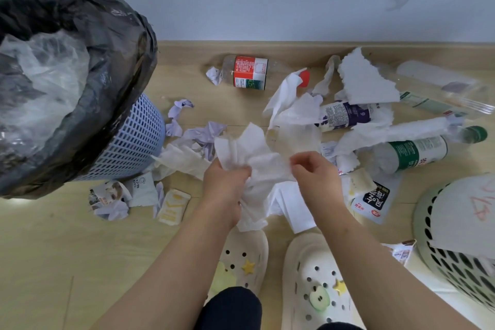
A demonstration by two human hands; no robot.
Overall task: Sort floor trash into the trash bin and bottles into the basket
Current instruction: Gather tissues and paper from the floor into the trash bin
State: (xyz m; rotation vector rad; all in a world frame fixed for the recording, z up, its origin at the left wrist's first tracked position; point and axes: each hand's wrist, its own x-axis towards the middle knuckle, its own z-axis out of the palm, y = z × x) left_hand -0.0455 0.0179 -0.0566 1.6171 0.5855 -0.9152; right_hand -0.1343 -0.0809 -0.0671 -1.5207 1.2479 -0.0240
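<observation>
Presently the left hand [227,182] grips the bunched bulk of a white tissue wad [251,150], and the right hand [314,171] pinches its trailing end, above the floor [53,249]. Recommended: gather the loose tail into the left fist before lifting, so nothing sheds, then carry it left over the trash bin [128,142]. The red-label bottle [250,72] lies unsorted; the basket [455,262] stands at right.
</observation>
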